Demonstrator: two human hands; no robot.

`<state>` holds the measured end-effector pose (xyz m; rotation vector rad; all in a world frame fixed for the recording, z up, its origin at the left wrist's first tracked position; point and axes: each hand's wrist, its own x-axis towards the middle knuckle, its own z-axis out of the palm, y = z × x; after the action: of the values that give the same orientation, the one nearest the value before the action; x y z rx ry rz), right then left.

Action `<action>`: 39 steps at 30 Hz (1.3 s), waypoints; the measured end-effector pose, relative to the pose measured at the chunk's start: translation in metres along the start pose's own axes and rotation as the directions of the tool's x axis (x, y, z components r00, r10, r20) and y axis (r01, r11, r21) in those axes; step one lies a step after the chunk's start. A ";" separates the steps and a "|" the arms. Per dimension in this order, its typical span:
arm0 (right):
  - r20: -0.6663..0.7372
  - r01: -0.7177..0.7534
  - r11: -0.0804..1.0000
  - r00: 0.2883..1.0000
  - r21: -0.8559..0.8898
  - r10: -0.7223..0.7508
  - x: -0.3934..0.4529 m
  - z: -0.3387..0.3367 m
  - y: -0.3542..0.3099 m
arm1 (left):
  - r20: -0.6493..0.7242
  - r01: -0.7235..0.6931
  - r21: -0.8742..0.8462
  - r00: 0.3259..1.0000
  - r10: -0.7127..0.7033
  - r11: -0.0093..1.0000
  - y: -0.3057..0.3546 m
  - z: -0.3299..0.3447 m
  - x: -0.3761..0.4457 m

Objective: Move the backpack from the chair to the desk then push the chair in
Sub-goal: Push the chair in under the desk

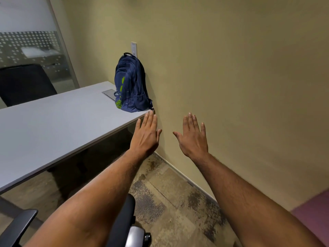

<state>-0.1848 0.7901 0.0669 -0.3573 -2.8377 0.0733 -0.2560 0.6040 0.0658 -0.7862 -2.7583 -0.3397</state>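
The navy fabric backpack with green markings (130, 84) stands upright at the far corner of the pale grey table (53, 125), leaning on the olive wall (231, 68), so the first half looks done. Nearer than the backpack, the left hand (146, 135) and right hand (193, 138) hover with fingers spread flat, holding nothing. Below them the black office chair (122, 221) (only armrests show) sits out from the table, not yet pushed in.
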 end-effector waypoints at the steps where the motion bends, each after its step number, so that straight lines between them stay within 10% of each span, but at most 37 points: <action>1: 0.000 -0.025 1.000 1.000 0.001 0.025 -0.014 -0.003 -0.008 | 0.008 -0.015 -0.003 1.000 0.015 1.000 -0.003 -0.004 -0.011; 39: 0.059 -0.214 0.977 0.975 -0.011 0.214 -0.405 -0.050 -0.322 | 0.069 -0.202 -0.084 0.976 0.208 0.976 -0.168 -0.128 -0.432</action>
<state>0.1304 0.3775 0.0335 -0.6719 -2.8476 0.1225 0.0308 0.2194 0.0300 -1.1158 -2.7150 -0.3822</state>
